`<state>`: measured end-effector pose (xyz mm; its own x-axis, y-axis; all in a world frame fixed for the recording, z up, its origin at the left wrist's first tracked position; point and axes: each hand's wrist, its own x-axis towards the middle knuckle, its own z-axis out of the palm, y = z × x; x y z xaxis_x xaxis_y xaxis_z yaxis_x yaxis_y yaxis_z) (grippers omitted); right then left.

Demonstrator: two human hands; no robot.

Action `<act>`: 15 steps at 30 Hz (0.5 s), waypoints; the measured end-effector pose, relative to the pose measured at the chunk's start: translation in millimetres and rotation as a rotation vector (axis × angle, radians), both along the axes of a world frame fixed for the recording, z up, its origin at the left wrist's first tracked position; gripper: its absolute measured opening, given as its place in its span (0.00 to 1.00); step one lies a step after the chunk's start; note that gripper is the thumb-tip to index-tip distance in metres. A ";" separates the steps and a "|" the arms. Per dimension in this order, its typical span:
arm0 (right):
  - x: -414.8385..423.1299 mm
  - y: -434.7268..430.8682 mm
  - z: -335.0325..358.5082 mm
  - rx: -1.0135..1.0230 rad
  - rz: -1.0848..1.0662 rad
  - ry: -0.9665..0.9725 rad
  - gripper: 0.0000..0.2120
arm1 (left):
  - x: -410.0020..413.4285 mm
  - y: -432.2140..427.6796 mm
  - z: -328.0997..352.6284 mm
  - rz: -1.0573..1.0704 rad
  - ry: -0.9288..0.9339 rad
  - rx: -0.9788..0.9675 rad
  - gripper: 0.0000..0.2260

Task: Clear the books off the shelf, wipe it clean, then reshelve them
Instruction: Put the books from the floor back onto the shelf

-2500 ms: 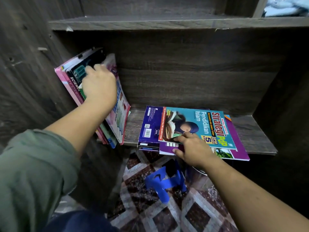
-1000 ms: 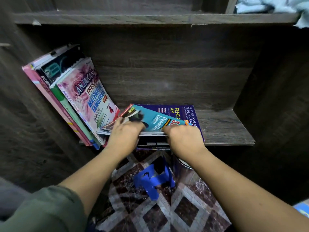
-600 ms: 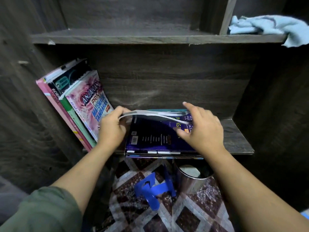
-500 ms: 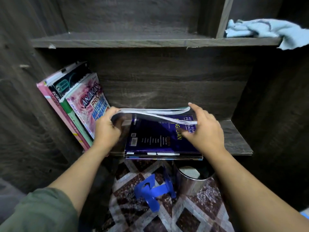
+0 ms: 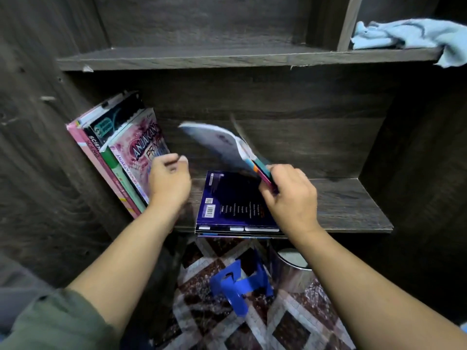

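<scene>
Several books (image 5: 121, 152) lean against the left wall of the dark wooden shelf (image 5: 348, 210). A flat stack topped by a dark blue book (image 5: 227, 198) lies in the middle of the shelf board. My right hand (image 5: 290, 195) grips two thin books (image 5: 222, 145) by their lower edge; they tilt up and to the left, blurred, above the blue book. My left hand (image 5: 169, 178) hovers in front of the leaning books with loosely curled fingers and holds nothing.
A light blue cloth (image 5: 404, 34) lies on the upper shelf at the right. Below the shelf, on the patterned floor, stand a blue plastic stool (image 5: 240, 284) and a shiny metal bin (image 5: 290, 269).
The thin books were lifted off the flat stack by both hands. Now my right hand alone swings them upright, and my left hand has let go and moved toward the leaning books.
</scene>
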<state>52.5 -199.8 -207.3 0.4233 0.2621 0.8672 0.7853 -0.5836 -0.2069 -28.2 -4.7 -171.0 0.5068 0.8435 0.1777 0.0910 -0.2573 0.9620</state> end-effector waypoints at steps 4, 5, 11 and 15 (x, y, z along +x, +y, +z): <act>-6.2 10.3 -7.9 -0.047 -0.048 -0.041 0.09 | -14.0 -38.8 28.1 -0.289 -0.056 -0.201 0.15; -7.4 13.1 -13.4 -0.091 -0.039 -0.034 0.09 | -14.4 -41.0 28.0 -0.349 -0.017 -0.189 0.17; -17.0 29.4 -41.1 -0.276 0.106 0.025 0.11 | -8.9 -32.8 4.2 -0.299 0.243 -0.274 0.15; -17.8 31.6 -49.0 -0.374 0.177 0.147 0.19 | -2.6 -27.9 -2.3 -0.171 0.404 -0.099 0.12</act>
<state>34.7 -168.2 -256.2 0.4559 0.6262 0.6325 0.8576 -0.4990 -0.1242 -30.8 -32.6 -173.3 0.6530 0.7443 -0.1401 0.4283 -0.2103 0.8788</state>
